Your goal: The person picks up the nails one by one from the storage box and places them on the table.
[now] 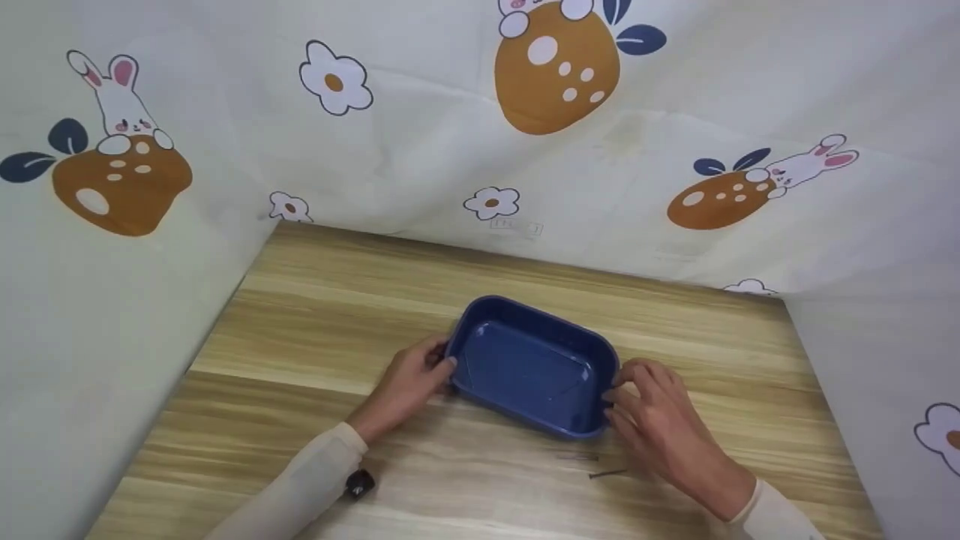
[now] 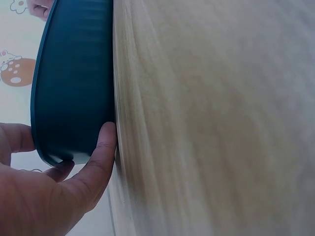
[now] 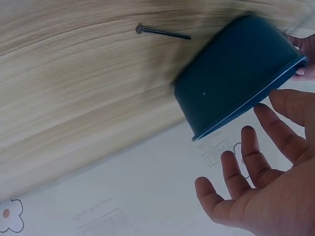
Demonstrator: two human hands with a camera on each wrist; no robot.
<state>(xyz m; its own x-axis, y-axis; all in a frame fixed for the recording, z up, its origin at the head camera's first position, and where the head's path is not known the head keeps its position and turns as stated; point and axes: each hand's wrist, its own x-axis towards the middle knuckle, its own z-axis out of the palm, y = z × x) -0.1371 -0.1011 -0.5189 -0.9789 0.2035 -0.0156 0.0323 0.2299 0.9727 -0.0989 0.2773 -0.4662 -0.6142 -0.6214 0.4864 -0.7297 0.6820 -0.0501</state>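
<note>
A dark blue rectangular plastic tub (image 1: pixel 525 367) stands on the wooden table, its open side up and nothing visible inside. My left hand (image 1: pixel 416 375) grips its left end, the thumb at the rim and fingers against the outer wall; in the left wrist view one finger (image 2: pixel 101 147) reaches down beside the tub's base. At the opposite end, my right hand (image 1: pixel 667 420) has its fingertips at the rim. In the right wrist view its fingers are spread, with thumb and index beside the rim and the others apart from it. A dark nail (image 3: pixel 165 33) lies near the tub.
On the wooden table (image 1: pixel 300 322), a second thin metal piece (image 1: pixel 577 457) lies beside the nail, in front of the tub. A small black object (image 1: pixel 360 484) sits by the left sleeve. Printed cloth walls (image 1: pixel 420 150) enclose the table at the back and sides.
</note>
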